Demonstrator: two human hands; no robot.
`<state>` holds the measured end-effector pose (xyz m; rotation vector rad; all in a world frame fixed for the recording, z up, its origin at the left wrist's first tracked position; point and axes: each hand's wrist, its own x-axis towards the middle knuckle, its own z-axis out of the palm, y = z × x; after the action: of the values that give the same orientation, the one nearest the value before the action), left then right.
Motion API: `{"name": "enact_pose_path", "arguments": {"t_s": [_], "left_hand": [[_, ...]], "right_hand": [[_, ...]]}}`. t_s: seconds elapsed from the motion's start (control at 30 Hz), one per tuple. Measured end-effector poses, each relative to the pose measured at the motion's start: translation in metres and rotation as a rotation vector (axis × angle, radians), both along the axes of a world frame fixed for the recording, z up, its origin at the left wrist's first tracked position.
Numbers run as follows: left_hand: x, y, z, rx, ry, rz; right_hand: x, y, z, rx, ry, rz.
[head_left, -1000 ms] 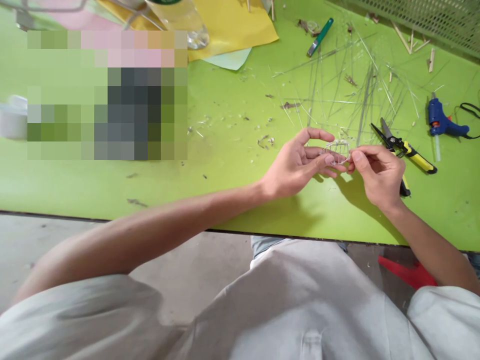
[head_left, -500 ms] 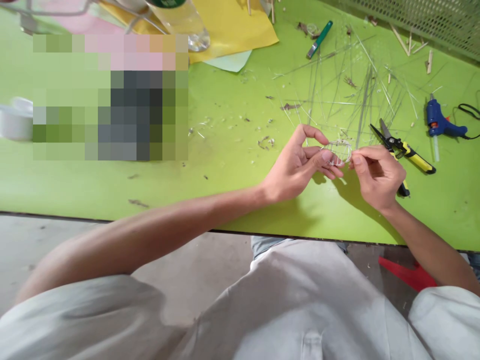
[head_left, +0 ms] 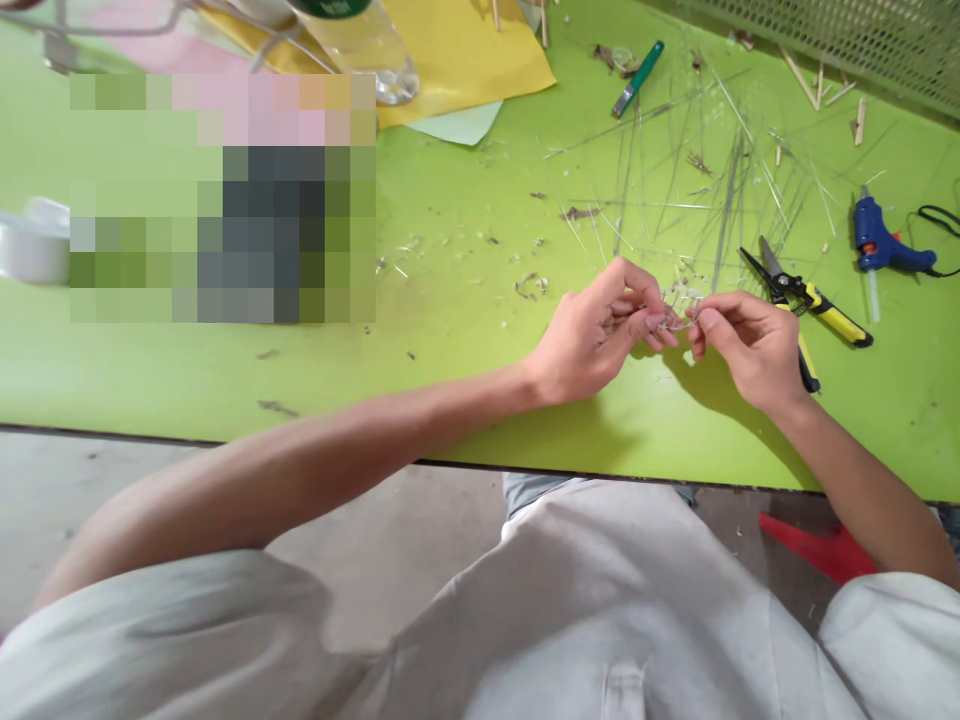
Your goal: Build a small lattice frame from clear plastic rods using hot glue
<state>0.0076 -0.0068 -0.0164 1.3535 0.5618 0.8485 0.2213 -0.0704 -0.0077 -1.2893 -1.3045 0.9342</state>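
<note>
A small piece of thin, pale wire bent into a frame [head_left: 681,322] is held between both hands above the green table [head_left: 465,340]. My left hand [head_left: 600,330] pinches its left side between thumb and fingers. At its right side, my right hand [head_left: 746,340] closes thumb and forefinger on the wire. The fingertips cover parts of the frame, so its full shape is hidden. Loose straight wires [head_left: 720,190] lie spread on the table beyond the hands.
Yellow-handled cutters [head_left: 825,312] lie right of my right hand, with a blue glue gun [head_left: 885,245] farther right. A green cutter knife [head_left: 639,80], yellow sheet [head_left: 465,60], bottle [head_left: 367,50], white roll [head_left: 34,245] and perforated basket [head_left: 862,60] lie around.
My right hand has shifted slightly left, closer to my left hand. The wire frame has turned and looks flatter, and the left forefinger has curled closer to it.
</note>
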Motion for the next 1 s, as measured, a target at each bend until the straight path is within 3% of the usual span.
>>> {"name": "enact_pose_path", "arguments": {"t_s": [0.13,0.4,0.6,0.7,0.9,1.0], "left_hand": [[0.0,-0.001,0.0,-0.086,0.01,-0.003],[0.001,0.0,0.0,-0.155,0.018,-0.031],[0.003,-0.001,0.002,-0.155,-0.005,0.071],[0.003,-0.003,0.003,-0.135,0.015,0.111],[0.002,-0.009,0.001,0.012,0.121,0.173],[0.002,-0.01,-0.004,0.206,0.175,0.234]], "right_hand": [[0.0,0.002,-0.001,-0.054,0.086,0.005],[-0.008,-0.001,-0.006,0.008,0.122,-0.105],[-0.008,-0.002,-0.016,-0.006,0.086,-0.108],[-0.003,-0.002,-0.015,0.156,-0.128,-0.161],[0.001,-0.002,-0.004,0.753,-0.728,-0.236],[-0.001,-0.004,-0.005,0.823,-0.844,-0.146]]}}
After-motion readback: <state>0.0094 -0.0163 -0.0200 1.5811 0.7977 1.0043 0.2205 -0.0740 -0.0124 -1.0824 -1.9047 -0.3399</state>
